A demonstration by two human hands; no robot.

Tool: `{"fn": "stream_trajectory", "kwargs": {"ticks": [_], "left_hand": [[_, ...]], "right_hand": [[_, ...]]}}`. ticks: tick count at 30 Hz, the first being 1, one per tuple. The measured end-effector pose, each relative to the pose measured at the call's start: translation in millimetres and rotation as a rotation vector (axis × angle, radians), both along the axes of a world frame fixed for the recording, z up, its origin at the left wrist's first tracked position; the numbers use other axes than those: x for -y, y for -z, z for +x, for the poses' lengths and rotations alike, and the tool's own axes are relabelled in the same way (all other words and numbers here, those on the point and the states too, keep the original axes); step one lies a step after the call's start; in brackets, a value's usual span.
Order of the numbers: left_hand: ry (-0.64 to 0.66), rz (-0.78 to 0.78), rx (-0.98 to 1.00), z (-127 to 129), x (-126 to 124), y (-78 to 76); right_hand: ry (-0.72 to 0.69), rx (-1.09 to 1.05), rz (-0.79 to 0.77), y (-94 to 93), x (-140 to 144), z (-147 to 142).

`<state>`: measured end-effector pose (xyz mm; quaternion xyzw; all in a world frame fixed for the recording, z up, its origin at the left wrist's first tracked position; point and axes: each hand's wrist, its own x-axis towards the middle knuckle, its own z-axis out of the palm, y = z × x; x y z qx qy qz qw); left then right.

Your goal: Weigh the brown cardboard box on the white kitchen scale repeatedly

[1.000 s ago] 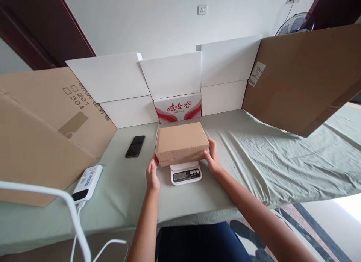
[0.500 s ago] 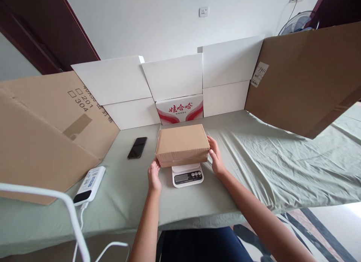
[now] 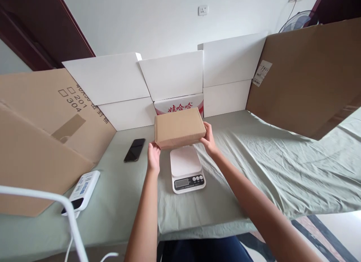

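Note:
Between my two hands is a closed brown cardboard box (image 3: 179,127), raised behind and partly above a white kitchen scale (image 3: 186,162). My left hand (image 3: 153,156) supports its lower left corner, with the fingertips partly hidden under it. At the right end, my right hand (image 3: 209,140) grips the box, thumb on the near side and fingers along the end. The scale's plate shows bare for the most part, and its small grey display (image 3: 182,183) and round buttons face me.
A black phone (image 3: 134,150) and a white power bank (image 3: 81,192) with a cable lie to the left on the green cloth (image 3: 225,213). White boxes (image 3: 175,76) line the back; large cardboard panels (image 3: 304,81) flank both sides. A white curved tube (image 3: 66,203) crosses the near left.
Both hands have lifted the cardboard box off the scale and moved it away from me, toward the white boxes. The scale's plate has come into view.

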<state>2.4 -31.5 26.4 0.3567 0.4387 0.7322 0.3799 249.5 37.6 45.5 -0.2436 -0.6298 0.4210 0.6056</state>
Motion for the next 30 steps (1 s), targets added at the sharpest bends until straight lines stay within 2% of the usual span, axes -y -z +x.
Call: {"fn": "stream_trajectory", "kwargs": {"ticks": [3,6,8,12,17,20,24,27,30], "left_hand": [[0.006,-0.052,0.002,0,-23,15.4],[0.018,-0.090,0.018,1,-30,32.8],[0.021,-0.113,0.034,1,-31,37.9],[0.036,-0.154,0.029,-3,-28,34.8],[-0.040,-0.148,0.045,-16,-22,29.3],[-0.058,-0.154,0.025,-19,-21,30.1],[0.009,-0.148,-0.042,-11,-23,34.5],[0.043,-0.101,-0.140,-3,-24,37.2],[0.024,-0.028,-0.267,3,-22,33.2]], "right_hand": [[0.097,0.013,-0.096,16.6,-19,-7],[0.119,0.050,-0.155,32.5,-23,-9],[0.112,0.076,-0.191,36.0,-23,-8],[0.117,0.129,-0.307,34.1,-21,-5],[0.047,0.052,-0.331,36.7,-21,-1],[0.030,0.017,-0.312,39.5,-20,1],[0.026,0.091,-0.200,41.9,-18,2],[0.072,0.183,-0.116,42.6,-17,0],[0.107,0.238,-0.009,40.5,-18,-3]]}}
